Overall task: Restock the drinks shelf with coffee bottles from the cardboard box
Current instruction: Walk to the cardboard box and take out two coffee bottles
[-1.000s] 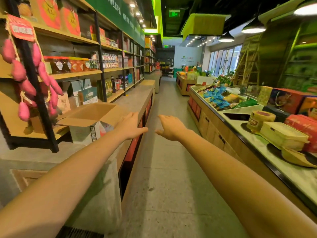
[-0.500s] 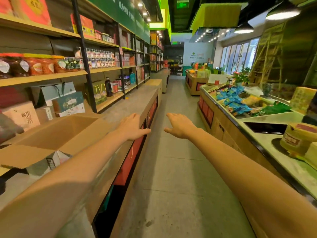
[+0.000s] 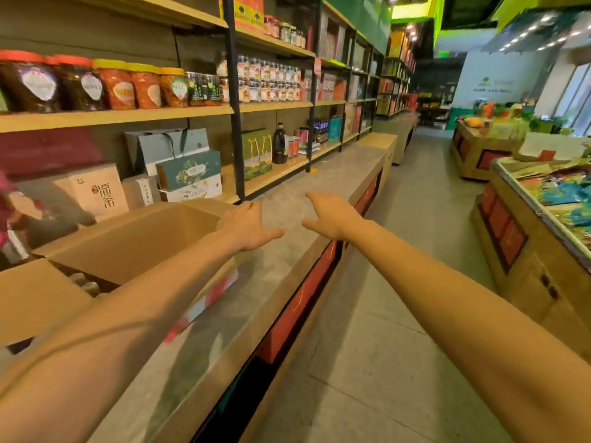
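Note:
An open cardboard box stands on the grey counter at the left, its flaps folded out. A few bottle tops show dimly inside it near my left forearm. My left hand is stretched out over the box's far right corner, fingers apart and empty. My right hand reaches forward over the counter to the right of it, also spread and empty. The wooden shelves run along the wall behind the counter.
Jars line the middle shelf, and gift boxes and a dark bottle stand on the lower one. A black shelf post rises just beyond my left hand. An aisle separates the counter from a produce display on the right.
The view has swung left and moved closer to the counter. The box now lies under my left forearm and both hands reach over the countertop instead of the aisle.

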A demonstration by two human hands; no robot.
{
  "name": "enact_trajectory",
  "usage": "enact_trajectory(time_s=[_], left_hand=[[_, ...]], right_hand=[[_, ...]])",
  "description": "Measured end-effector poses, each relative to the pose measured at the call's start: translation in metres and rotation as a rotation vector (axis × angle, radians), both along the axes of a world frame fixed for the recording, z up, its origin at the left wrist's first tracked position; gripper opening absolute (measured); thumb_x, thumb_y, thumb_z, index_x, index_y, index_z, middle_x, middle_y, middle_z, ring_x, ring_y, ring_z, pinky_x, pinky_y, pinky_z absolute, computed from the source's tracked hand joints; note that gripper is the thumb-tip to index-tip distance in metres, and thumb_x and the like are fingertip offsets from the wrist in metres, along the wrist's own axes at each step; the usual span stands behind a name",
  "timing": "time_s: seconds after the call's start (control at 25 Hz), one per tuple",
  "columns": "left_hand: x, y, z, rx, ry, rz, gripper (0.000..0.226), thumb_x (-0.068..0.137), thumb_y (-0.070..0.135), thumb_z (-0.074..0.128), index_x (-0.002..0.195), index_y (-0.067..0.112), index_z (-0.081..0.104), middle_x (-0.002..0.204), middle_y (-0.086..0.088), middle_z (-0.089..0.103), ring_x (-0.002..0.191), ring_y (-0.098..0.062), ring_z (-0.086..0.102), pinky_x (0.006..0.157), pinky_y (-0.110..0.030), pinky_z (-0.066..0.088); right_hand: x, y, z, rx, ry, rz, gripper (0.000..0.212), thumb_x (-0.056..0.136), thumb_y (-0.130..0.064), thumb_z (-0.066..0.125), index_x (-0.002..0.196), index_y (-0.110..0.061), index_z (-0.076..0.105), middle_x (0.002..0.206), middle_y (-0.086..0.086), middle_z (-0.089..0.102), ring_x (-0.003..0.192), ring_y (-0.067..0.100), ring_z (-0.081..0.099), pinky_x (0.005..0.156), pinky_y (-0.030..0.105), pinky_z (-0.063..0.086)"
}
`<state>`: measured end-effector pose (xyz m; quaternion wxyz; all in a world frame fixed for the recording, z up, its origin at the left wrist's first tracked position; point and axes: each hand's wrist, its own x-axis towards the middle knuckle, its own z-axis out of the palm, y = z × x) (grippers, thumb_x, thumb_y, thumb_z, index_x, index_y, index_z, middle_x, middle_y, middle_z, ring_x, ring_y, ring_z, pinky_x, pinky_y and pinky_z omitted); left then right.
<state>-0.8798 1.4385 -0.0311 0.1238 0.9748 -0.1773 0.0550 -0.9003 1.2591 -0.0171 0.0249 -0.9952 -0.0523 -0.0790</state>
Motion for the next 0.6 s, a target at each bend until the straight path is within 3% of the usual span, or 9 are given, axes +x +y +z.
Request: enact_trajectory(time_s=[0.32, 0.52, 0.6], left_hand=[[0.173, 0.042, 0.008, 0.053, -0.022, 0.232, 0.082, 0.084, 0.061, 0.052, 0.144, 0.009, 0.03, 0.149, -0.013, 0.035, 0.134, -0.031, 0.037, 0.107, -0.042, 0.035], [0.234, 0.097, 0.0, 0.037, -0.058, 0.405, 0.078, 0.087, 0.06, 0.047, 0.143, 0.009, 0.029, 0.146, -0.014, 0.038, 0.131, -0.031, 0.04, 0.106, -0.042, 0.036], [0.251, 0.121, -0.009, 0.021, -0.038, 0.503, 0.079, 0.087, 0.059, 0.046, 0.143, 0.007, 0.029, 0.147, -0.016, 0.036, 0.132, -0.033, 0.039, 0.107, -0.043, 0.036]], right_hand=[[0.206, 0.057, -0.002, 0.071, -0.018, 0.187, 0.061, 0.09, -0.037, 0.057, 0.141, -0.012, 0.035, 0.144, 0.012, 0.044, 0.131, 0.031, 0.042, 0.108, 0.044, 0.037], [0.303, 0.12, 0.0, 0.089, -0.029, 0.437, 0.059, 0.089, -0.04, 0.057, 0.138, -0.013, 0.04, 0.14, 0.011, 0.05, 0.126, 0.033, 0.048, 0.103, 0.043, 0.041], [0.334, 0.149, -0.002, 0.084, -0.021, 0.539, 0.062, 0.09, -0.038, 0.056, 0.142, -0.012, 0.035, 0.145, 0.013, 0.044, 0.131, 0.033, 0.043, 0.108, 0.043, 0.037]])
